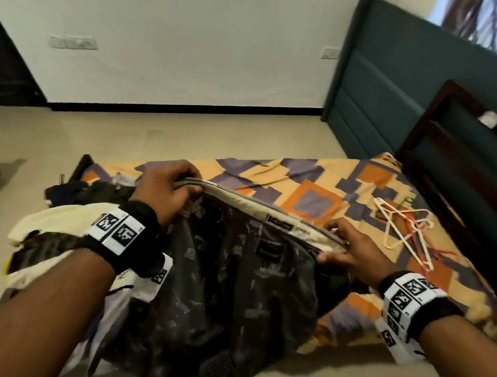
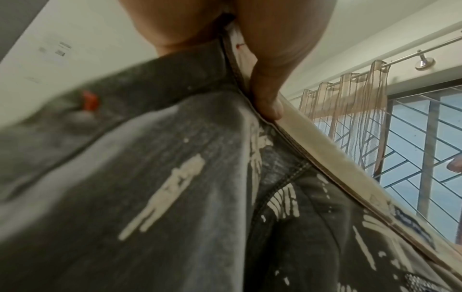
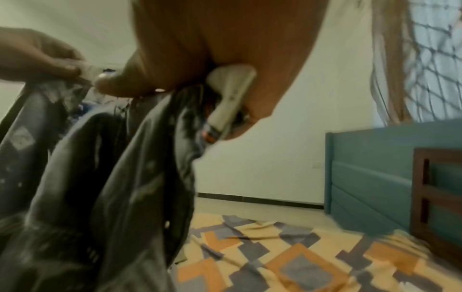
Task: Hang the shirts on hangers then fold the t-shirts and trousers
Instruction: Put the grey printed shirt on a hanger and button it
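Head view first: beyond both hands a patterned bedsheet (image 1: 312, 178) lies spread over a low mattress, presumably as the work surface for folding. Below and between the hands hangs the dark printed trousers (image 1: 227, 281), inside out by the look of the pale waistband (image 1: 257, 205) lining, the legs trailing down toward the floor. Holding the band taut at both ends likely lets the cloth hang straight so it can be folded. Left of the left wrist sits a heap of other clothes (image 1: 53, 225), waiting. Beyond the right hand, well apart, a bundle of wire hangers (image 1: 407, 233) rests on the sheet, within reach for the shirts. The left hand (image 1: 165, 191) curls round one end of the waistband; the right hand (image 1: 350, 250) pinches the other end.
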The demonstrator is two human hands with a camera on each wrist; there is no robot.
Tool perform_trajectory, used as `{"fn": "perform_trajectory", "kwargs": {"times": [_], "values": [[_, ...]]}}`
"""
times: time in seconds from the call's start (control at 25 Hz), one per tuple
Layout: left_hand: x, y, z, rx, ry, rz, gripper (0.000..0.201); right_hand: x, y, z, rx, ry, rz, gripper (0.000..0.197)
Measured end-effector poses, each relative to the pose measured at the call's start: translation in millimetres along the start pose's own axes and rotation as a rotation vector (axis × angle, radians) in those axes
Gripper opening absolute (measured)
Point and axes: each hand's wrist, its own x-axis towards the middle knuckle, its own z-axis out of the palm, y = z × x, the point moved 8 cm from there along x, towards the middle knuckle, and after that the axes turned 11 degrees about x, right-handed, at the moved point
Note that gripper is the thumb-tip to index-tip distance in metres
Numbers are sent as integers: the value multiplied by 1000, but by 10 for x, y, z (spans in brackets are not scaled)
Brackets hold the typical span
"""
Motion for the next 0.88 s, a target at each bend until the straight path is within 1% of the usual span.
{"fn": "perform_trajectory", "kwargs": {"times": [0.04, 0.08, 0.12, 0.16, 0.2, 0.24, 0.32, 0.36, 0.4, 0.44, 0.48, 0.52, 0.56, 0.64, 0.68, 0.72, 0.8, 0.84, 0.88], "values": [[93, 101, 148, -11, -2, -4, 17, -38, 146, -181, -127, -64, 42, 41], [186, 171, 278, -10, -5, -12, 13, -47, 295, -362, -234, -122, 77, 41], [265, 223, 397, 2, -11, -24, 11, -64, 441, -536, -258, -163, 121, 34], [342, 260, 524, 6, -18, -41, 11, -67, 593, -724, -199, -164, 158, 27], [424, 272, 667, 4, -28, -54, 12, -61, 730, -917, -119, -134, 191, 23], [501, 267, 812, -4, -48, -73, 12, -29, 830, -1107, -39, -73, 193, 23], [626, 191, 1156, -14, -124, -128, 13, 62, 1063, -1443, 63, 88, 210, 30], [662, 140, 1290, -19, -165, -149, 13, 99, 1131, -1531, 87, 123, 228, 30], [732, 72, 1463, -31, -210, -160, 12, 187, 1233, -1589, 106, 98, 252, 29], [804, 9, 1617, -49, -259, -164, 13, 294, 1318, -1621, 120, 31, 285, 30], [881, -64, 1751, -77, -303, -175, 19, 420, 1423, -1665, 141, -36, 320, 33], [982, -141, 1862, -119, -333, -186, 25, 558, 1494, -1729, 169, -91, 353, 38], [1115, -220, 1955, -177, -340, -199, 28, 720, 1563, -1815, 221, -111, 375, 45], [1528, -333, 2170, -287, -315, -245, 24, 1132, 1675, -2066, 313, -89, 405, 54], [1703, -374, 2284, -286, -301, -271, 22, 1311, 1733, -2136, 338, -67, 419, 50], [1933, -497, 2543, -266, -314, -303, 20, 1602, 1890, -2217, 339, -48, 450, 40], [2297, -825, 3218, -157, -397, -374, 9, 2223, 2274, -2269, 254, -17, 475, 16], [2418, -1020, 3601, -96, -449, -410, 8, 2537, 2520, -2233, 185, -19, 472, 10], [2469, -1225, 3984, -46, -492, -457, 9, 2817, 2800, -2142, 126, -39, 474, 10]]}}
